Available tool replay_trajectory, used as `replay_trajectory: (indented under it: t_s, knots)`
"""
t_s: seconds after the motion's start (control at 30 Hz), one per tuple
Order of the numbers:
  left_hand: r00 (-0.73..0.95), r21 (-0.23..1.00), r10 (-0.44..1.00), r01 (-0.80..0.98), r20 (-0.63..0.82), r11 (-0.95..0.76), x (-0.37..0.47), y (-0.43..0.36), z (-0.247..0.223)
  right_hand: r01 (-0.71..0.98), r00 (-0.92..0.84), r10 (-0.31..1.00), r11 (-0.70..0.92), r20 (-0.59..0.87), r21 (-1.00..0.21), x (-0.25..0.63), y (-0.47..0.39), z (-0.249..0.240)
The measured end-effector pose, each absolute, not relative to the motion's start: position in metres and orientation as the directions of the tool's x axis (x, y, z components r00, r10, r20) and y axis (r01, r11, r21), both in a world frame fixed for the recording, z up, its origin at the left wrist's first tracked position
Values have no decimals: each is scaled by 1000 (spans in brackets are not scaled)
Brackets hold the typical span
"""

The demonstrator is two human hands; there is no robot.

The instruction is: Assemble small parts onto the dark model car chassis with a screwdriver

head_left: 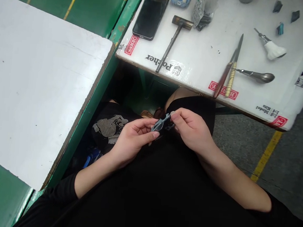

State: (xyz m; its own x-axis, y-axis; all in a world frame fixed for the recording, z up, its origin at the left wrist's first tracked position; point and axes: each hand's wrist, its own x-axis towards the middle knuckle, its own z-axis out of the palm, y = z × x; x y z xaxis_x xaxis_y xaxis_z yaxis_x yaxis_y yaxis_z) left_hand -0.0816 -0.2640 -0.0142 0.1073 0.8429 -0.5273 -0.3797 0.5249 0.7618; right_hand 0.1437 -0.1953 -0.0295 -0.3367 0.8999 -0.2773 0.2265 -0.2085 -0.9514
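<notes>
A small grey-blue plastic part (161, 124) is held over my lap, between both hands. My left hand (136, 135) pinches its left end with thumb and fingers. At its upper right end, my right hand (190, 125) grips it between thumb and forefinger. A darker piece shows just under the right fingertips; whether it belongs to the same part I cannot tell. The part's exact kind is too small to make out.
On the white table (201, 61) ahead lie a phone (151, 13), a small metal hammer (174, 37), a knife (236, 55), handled pointed tools (260, 77), a clear plastic bag (205, 7) and small dark scraps (295, 16). A white board (42, 82) lies at left.
</notes>
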Motion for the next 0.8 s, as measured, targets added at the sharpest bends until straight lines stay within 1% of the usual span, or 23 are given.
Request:
replay_trajectory:
  t_s: [0.13,0.2,0.27,0.43,0.63,0.8]
  knots:
    - [76,783,876,-416,-477,463,-82,-266,-17,227,-329,899,-222,-289,-948,145,-197,-32]
    - [74,786,881,-422,-467,451,-82,-266,-17,234,-317,908,-204,-273,-951,145,-198,-32]
    - [70,774,873,-432,-483,462,-81,-264,-16,249,-314,916,-174,-249,-953,146,-198,-30]
    - [59,701,806,-459,-589,546,-80,-257,-13,252,-349,909,-144,-229,-957,146,-201,-24]
    - [70,691,811,-483,-581,537,-79,-256,-13,193,-340,917,-150,-210,-970,147,-203,-24]
    - [92,704,822,-469,-562,534,-80,-257,-11,195,-342,917,-144,-205,-970,149,-203,-24]
